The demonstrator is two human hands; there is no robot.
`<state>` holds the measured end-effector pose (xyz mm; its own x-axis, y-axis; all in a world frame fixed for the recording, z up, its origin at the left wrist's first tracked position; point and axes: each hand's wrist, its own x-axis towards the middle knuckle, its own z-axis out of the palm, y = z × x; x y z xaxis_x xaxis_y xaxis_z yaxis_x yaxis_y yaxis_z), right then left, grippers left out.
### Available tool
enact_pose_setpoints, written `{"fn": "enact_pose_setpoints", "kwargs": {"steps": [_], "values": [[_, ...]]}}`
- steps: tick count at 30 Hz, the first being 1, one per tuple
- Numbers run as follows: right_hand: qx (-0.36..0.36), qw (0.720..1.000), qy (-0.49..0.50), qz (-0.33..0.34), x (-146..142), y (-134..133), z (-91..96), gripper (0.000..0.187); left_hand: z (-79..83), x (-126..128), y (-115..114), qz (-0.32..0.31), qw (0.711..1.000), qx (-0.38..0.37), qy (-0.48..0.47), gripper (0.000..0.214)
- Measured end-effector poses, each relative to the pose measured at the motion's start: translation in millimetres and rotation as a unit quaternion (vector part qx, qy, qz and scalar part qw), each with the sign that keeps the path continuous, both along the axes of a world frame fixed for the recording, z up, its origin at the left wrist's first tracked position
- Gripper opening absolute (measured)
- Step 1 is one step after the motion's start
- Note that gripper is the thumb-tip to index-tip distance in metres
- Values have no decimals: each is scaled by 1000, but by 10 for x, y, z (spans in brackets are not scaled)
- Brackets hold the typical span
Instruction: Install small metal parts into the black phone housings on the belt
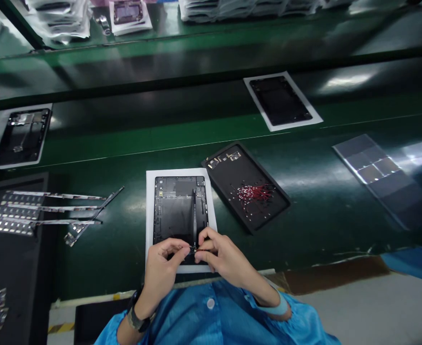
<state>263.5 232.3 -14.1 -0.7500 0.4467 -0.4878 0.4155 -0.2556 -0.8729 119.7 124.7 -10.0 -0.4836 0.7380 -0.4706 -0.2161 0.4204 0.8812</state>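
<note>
A black tablet housing (171, 213) lies face-up on a white sheet (150, 201) in front of me. A long dark flex cable (194, 211) runs lengthwise over the right half of the housing. Over the housing's near end, my left hand (166, 261) pinches a small part at the cable's lower end between thumb and fingers. My right hand (227, 258) is closed at the same spot from the other side, its fingertips nearly meeting the left ones. The small part is mostly hidden by the fingers.
Right of the housing, a black tray (268, 215) holds red and black wires (256, 192) and small boards. Flex cable strips (67, 208) lie to the left. Two more housings (281, 100) (24, 136) sit farther back. Clear plastic sheets (372, 167) lie at right.
</note>
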Motion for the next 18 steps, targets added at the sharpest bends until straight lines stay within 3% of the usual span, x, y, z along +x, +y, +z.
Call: {"fn": "enact_pose_setpoints", "kwargs": {"steps": [18], "values": [[-10,1000,0,8,-1,-22,-26,17,-1,25,31,-18,1000,-13,19,13]]}}
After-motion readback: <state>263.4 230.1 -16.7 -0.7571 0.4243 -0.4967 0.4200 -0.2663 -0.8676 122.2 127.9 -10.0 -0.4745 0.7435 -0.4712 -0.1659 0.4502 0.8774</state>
